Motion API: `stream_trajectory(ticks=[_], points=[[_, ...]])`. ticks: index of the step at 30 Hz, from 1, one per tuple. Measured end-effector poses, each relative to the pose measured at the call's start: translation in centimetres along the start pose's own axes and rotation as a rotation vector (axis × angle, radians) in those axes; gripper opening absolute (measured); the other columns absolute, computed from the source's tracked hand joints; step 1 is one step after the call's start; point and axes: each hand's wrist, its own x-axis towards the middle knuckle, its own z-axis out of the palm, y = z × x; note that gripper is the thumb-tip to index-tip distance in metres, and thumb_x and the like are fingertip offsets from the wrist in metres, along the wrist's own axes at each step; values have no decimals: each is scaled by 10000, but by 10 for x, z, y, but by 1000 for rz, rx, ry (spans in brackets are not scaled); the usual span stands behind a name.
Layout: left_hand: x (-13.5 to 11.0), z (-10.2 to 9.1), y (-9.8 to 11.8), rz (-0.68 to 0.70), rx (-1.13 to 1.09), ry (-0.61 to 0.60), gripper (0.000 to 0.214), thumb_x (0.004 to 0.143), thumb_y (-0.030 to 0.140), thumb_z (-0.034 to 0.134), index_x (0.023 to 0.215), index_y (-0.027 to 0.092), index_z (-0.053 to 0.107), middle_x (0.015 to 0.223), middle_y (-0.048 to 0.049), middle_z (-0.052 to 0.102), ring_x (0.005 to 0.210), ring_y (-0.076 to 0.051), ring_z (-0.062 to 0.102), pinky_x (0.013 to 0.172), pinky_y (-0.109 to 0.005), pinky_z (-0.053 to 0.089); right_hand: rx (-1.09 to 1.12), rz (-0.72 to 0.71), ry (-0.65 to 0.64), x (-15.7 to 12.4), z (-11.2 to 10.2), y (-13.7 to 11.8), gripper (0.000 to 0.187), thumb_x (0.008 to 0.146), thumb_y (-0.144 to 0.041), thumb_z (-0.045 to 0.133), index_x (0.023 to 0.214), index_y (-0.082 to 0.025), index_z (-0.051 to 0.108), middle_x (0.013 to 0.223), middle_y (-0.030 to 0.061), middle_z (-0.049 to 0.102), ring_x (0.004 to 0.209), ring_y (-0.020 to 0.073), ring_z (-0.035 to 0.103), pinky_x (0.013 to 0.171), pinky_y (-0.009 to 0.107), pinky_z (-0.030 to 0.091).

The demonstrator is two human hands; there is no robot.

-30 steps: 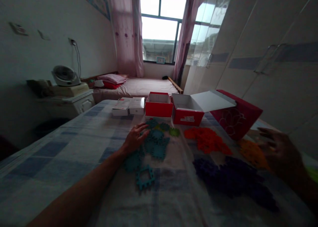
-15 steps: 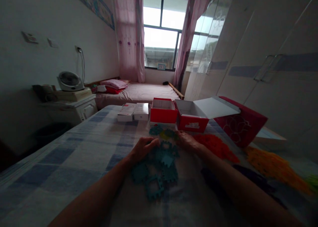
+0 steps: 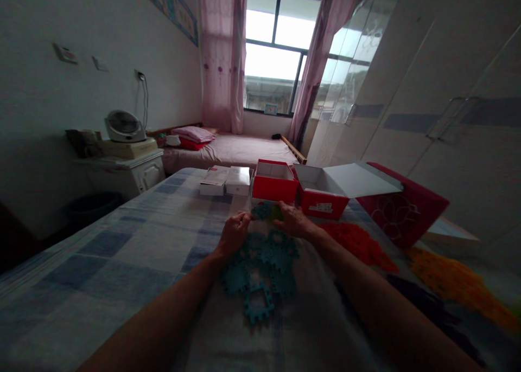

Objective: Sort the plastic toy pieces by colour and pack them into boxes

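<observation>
My left hand (image 3: pixel 236 232) is closed, fingertips at the left edge of a teal interlocking plastic piece (image 3: pixel 261 211). My right hand (image 3: pixel 293 220) curls round a yellow-green piece (image 3: pixel 277 213) just to the right of it. Whether these two pieces are joined is too dim to tell. Below my hands lies a loose pile of teal interlocking pieces (image 3: pixel 277 258) with toothed edges. The nearest one is a square frame with an open middle (image 3: pixel 258 306).
Behind my hands stand an open red box (image 3: pixel 275 190), a larger red box (image 3: pixel 321 205) with its lid raised, and white boxes (image 3: pixel 237 181). To the right are heaps of red pieces (image 3: pixel 362 247), orange pieces (image 3: pixel 456 280) and dark purple pieces (image 3: pixel 427 301).
My right hand has moved left and closed in on the yellow-green piece. My left hand has come up to the teal piece at the back. The view has shifted slightly.
</observation>
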Motion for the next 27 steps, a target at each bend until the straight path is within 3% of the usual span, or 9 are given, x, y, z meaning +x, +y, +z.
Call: stream_trajectory(ticks=[4, 8, 12, 14, 17, 21, 24, 27], points=[[1, -1, -2, 1, 0, 16, 422, 853, 343, 291, 821, 157, 668, 879, -65, 646, 866, -188, 596, 814, -295, 439, -1, -31, -39, 8, 10, -3, 388, 708, -305, 608, 1055, -138, 571, 1067, 156, 624, 1017, 286, 554, 878, 367, 368], [2, 0, -4, 7, 17, 8, 422, 861, 330, 276, 810, 162, 660, 897, -73, 645, 869, -186, 591, 821, -298, 443, 25, -52, -25, 8, 13, -5, 433, 671, -260, 636, 1082, -134, 579, 1064, 157, 622, 998, 274, 564, 853, 341, 394], [2, 0, -4, 12, 23, 18, 425, 864, 332, 277, 806, 163, 662, 900, -74, 643, 877, -188, 592, 827, -300, 445, 68, -30, 60, 3, 6, -10, 416, 747, -291, 581, 1122, -113, 552, 1093, 160, 598, 1018, 247, 550, 888, 351, 389], [1, -1, -5, 21, 24, 21, 429, 867, 341, 277, 814, 163, 663, 911, -75, 643, 883, -187, 596, 828, -295, 447, 227, 12, 147, -6, -4, -12, 385, 808, -332, 511, 1131, -126, 539, 1097, 139, 595, 986, 213, 561, 858, 336, 417], [0, -2, -3, 40, 52, 0, 444, 871, 366, 276, 835, 163, 669, 918, -73, 644, 891, -185, 605, 828, -283, 448, 718, 88, 259, -27, -22, -14, 364, 823, -401, 479, 1073, -149, 557, 1006, 88, 625, 885, 181, 594, 774, 308, 461], [-1, 0, 2, 51, 195, -85, 448, 872, 375, 269, 859, 175, 669, 932, -72, 646, 924, -191, 601, 835, -291, 447, 1246, 174, 253, -53, -27, -15, 381, 764, -494, 539, 953, -164, 566, 842, 38, 624, 771, 165, 608, 713, 298, 476], [-3, -2, 6, 71, 257, -160, 421, 870, 386, 305, 896, 168, 664, 965, -87, 642, 977, -201, 585, 893, -310, 426, 1385, 240, 243, -54, -13, -20, 399, 708, -544, 580, 845, -171, 555, 765, 13, 590, 721, 156, 590, 688, 296, 471], [-14, -17, 10, 114, 317, -323, 462, 855, 479, 372, 1082, 163, 620, 1169, -116, 584, 1125, -226, 523, 991, -343, 371, 1303, 270, 265, -47, -3, -27, 413, 722, -535, 563, 890, -157, 569, 797, 21, 591, 749, 158, 575, 702, 297, 455]])
